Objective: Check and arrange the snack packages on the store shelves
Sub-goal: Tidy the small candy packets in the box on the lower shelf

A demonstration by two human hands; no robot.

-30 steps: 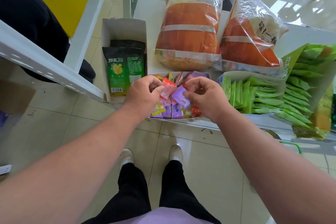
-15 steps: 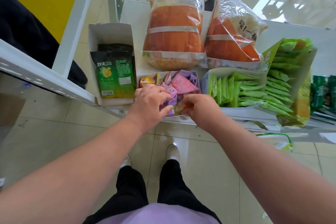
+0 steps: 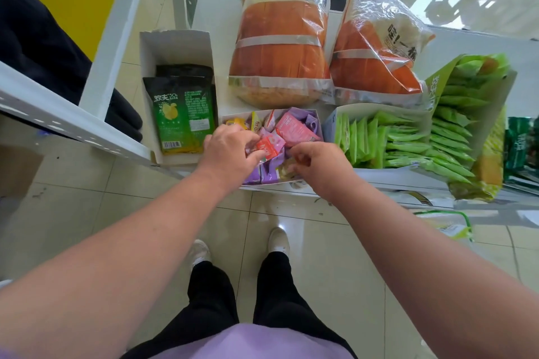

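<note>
Green and black pouches [image 3: 182, 114] stand in an open white box [image 3: 175, 44] at the left end of the white shelf [image 3: 213, 11]. Just to its right, the left hand [image 3: 230, 151] reaches into a small box [image 3: 316, 122] of mixed pink, purple and yellow packets, thumb and fingers curled to pinch a red packet [image 3: 267, 147]. The right hand [image 3: 319, 162] is curled palm-down over the same box's near edge; whether its fingers grip anything I cannot tell. Both forearms stretch forward from the bottom corners. Behind stand two big orange bags [image 3: 280, 46]; to the right, rows of green sachets [image 3: 376, 140] fill another box.
</note>
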